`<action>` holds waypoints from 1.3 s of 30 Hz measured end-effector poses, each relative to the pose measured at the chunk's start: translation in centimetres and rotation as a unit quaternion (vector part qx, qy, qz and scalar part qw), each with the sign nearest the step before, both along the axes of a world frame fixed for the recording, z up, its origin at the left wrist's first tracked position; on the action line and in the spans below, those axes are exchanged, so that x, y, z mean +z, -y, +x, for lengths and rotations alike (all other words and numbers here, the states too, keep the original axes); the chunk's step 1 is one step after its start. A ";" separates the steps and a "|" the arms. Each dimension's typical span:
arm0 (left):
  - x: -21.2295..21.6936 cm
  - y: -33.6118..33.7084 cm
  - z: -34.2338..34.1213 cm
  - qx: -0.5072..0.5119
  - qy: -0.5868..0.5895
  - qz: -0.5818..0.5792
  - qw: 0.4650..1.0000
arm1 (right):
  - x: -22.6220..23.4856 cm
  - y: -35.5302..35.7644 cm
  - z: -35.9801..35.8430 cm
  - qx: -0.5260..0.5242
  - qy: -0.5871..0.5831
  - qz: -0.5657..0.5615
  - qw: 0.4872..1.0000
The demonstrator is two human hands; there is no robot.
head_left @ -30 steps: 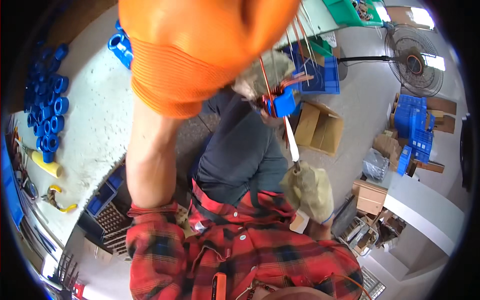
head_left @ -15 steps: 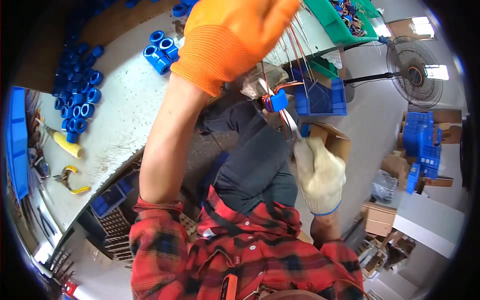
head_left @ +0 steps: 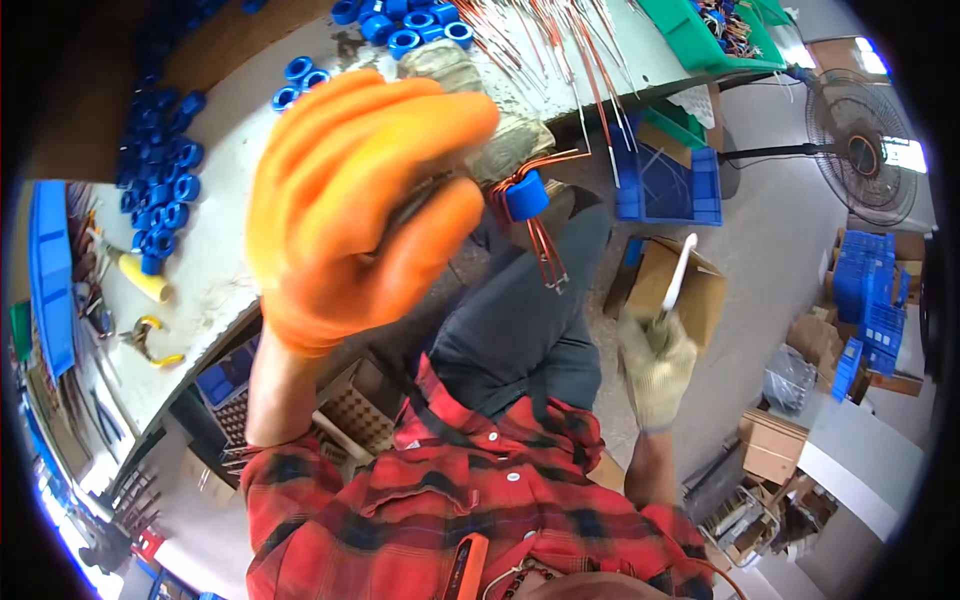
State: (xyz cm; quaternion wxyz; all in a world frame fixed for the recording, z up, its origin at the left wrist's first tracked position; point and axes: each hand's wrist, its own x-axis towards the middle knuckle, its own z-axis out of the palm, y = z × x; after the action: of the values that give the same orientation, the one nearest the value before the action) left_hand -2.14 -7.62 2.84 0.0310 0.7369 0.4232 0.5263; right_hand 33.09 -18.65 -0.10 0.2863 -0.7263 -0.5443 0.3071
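My left hand (head_left: 350,210), in an orange glove, is raised close to the camera with its fingers curled toward the thumb. Something dark shows in the gap, but I cannot tell what. Just right of it a blue ring core wound with copper wire (head_left: 526,195) sits at the table's edge, against a grey, worn lump (head_left: 510,145). Wire ends hang below the core. My right hand (head_left: 655,365), in a pale knit glove, grips a thin white stick (head_left: 680,270) that points up. It is held apart from the core, lower right of it.
The worktable (head_left: 230,270) carries several loose blue ring cores (head_left: 165,185), copper wires (head_left: 560,30), yellow-handled pliers (head_left: 150,340) and a green tray (head_left: 700,30). Blue bins (head_left: 665,185), cardboard boxes (head_left: 690,290) and a standing fan (head_left: 865,140) are on the floor.
My left hand came down and leftward in view and curled its fingers. My right hand drew the white stick away from the core, to the right.
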 end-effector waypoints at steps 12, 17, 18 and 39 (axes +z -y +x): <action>0.8 5.6 1.0 0.078 -0.029 -0.048 0.995 | 11.8 -14.4 -7.9 0.483 0.134 0.353 0.790; 2.6 4.5 4.1 0.074 0.137 -0.090 0.984 | 11.4 -12.6 -10.0 0.343 -0.031 0.165 0.924; 3.5 3.6 4.6 0.063 0.078 -0.051 0.994 | 11.0 -12.4 -9.9 0.296 -0.047 0.153 0.942; 3.4 -6.1 5.3 -0.099 0.243 -0.335 0.905 | 6.2 -4.2 -7.9 0.152 -0.164 -0.129 0.966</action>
State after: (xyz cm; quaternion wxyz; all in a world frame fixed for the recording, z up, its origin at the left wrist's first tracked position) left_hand 3.18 -1.47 6.28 0.4300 0.5706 0.4789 0.5100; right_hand 25.24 -14.49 6.11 0.2256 -0.6056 -0.5499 0.5290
